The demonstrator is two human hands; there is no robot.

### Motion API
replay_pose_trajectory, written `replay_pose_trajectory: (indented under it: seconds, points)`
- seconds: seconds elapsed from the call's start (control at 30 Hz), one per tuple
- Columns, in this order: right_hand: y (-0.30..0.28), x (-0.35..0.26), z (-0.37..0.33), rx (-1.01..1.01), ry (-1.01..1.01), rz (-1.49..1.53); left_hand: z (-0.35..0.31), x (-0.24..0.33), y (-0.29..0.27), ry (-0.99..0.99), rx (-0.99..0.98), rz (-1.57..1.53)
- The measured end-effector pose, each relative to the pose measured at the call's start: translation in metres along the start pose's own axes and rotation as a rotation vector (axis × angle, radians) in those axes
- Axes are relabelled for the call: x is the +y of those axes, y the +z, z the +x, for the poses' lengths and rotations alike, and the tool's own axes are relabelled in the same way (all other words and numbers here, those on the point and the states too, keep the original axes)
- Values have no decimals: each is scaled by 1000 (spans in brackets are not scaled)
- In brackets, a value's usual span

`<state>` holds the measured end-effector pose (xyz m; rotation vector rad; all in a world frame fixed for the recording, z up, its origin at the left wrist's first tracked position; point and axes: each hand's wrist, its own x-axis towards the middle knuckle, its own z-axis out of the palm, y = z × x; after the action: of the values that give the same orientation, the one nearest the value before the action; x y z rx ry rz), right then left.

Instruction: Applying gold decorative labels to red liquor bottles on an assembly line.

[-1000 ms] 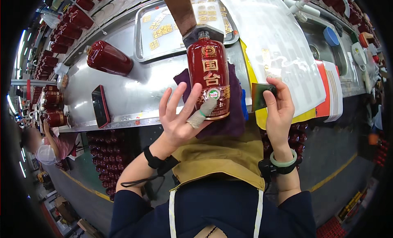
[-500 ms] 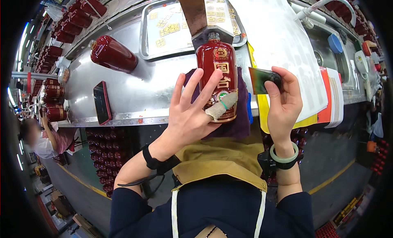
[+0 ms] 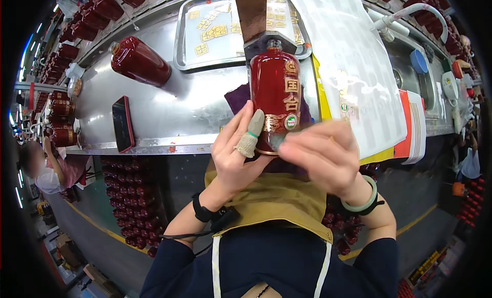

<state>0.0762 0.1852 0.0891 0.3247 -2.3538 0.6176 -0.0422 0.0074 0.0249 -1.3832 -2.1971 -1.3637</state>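
A dark red glass bottle (image 3: 266, 95) with gold lettering and a round green-and-white emblem lies on a purple cloth (image 3: 237, 99), its neck pointing away from me. My left hand (image 3: 233, 157) is closed round the bottle's lower left side, the thumb underneath the base out of sight. A cloth finger cot (image 3: 251, 136) with a green band covers one finger. At the bottle's lower right, my right hand (image 3: 325, 157) is blurred, its fingers pinched on a small dark greenish flat piece (image 3: 277, 142). That piece seems to touch the glass near the base.
Gold decals lie in a metal tray (image 3: 184, 62) behind a brown upright bar (image 3: 251, 13). Left are another red bottle (image 3: 141, 62) and a phone (image 3: 123, 124). White sheets (image 3: 328, 36) and a sink (image 3: 425, 87) are right. A person (image 3: 56, 170) sits far left.
My left fingers, spread over the bottle before, now grip its left side. The bottle has turned, its lettering shifting right. My right hand has brought the dark piece leftward to the bottle's base.
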Motion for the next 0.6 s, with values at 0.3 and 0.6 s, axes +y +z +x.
replay_pose_trajectory:
  seconds: [0.3, 0.6]
  points:
    - [1, 7, -5, 72, 74, -24, -2, 1, 0, -42, -23, -46]
    - [3, 7, -6, 119, 58, -62, -11, -2, 2, -125, -47, -67]
